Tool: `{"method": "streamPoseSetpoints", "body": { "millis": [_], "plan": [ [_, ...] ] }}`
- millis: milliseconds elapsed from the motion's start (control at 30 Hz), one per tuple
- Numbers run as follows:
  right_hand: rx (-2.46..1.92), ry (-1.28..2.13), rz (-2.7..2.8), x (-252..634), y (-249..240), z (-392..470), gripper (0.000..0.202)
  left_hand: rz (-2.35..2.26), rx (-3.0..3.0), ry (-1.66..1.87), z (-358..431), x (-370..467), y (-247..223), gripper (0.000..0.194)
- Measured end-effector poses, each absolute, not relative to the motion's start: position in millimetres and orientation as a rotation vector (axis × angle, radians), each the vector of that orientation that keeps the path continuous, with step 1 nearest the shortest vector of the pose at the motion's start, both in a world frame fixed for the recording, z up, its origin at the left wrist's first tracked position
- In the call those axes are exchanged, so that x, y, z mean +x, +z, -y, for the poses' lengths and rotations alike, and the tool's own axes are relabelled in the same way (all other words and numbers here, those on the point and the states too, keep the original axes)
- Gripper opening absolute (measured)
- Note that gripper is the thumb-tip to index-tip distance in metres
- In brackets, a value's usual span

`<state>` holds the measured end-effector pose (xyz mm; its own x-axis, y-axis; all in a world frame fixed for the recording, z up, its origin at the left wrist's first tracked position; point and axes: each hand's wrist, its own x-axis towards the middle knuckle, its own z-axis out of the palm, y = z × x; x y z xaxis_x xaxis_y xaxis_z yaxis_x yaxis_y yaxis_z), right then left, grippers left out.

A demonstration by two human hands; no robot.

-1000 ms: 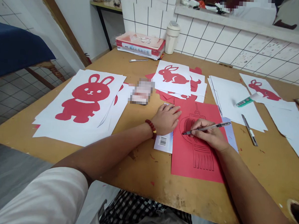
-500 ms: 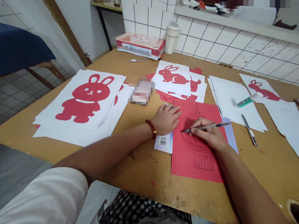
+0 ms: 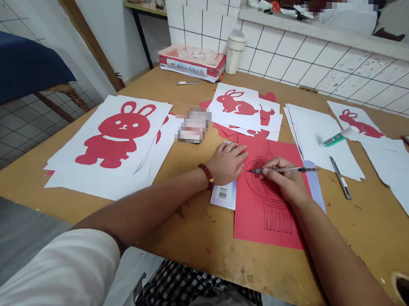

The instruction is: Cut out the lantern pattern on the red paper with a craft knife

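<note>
On the red paper (image 3: 252,219) is a black-line drawing of a lantern with a hanging loop on top and a fringe below. My right hand (image 3: 287,180) grips a pen (image 3: 292,169), its tip at the left side of the lantern's round body. Flat at the paper's left edge rests my left hand (image 3: 225,163), fingers spread, a dark red bead bracelet on the wrist. Beneath the paper lies a pale blue booklet (image 3: 222,197) with a barcode; the paper hides most of it.
White sheets with red rabbit cutouts (image 3: 123,126) lie left, and more rabbit sheets (image 3: 238,102) lie behind. A utility knife (image 3: 340,178) and a green-labelled tube (image 3: 333,139) are at right. A paper pack (image 3: 192,63) and a white cup (image 3: 235,52) stand by the tiled wall.
The pen tip has moved slightly up along the lantern's left outline, and my right hand has shifted a little with it. My left hand stays in place.
</note>
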<state>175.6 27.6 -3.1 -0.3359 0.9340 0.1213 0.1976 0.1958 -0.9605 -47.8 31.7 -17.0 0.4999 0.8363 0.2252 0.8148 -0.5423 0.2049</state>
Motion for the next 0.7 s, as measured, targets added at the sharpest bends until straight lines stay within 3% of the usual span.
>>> {"method": "streamPoseSetpoints", "body": {
  "millis": [167, 700],
  "plan": [
    [-1.074, 1.087, 1.385, 174.6, -4.8, -37.6, 0.014, -1.465, 2.651, 0.46, -30.8, -48.3, -15.9, 0.045],
    [-1.246, 0.863, 1.474, 159.1, -10.5, -41.1, 0.014, -1.459, 2.648, 0.466, -31.1, -47.7, -16.1, 0.044]
  ]
}}
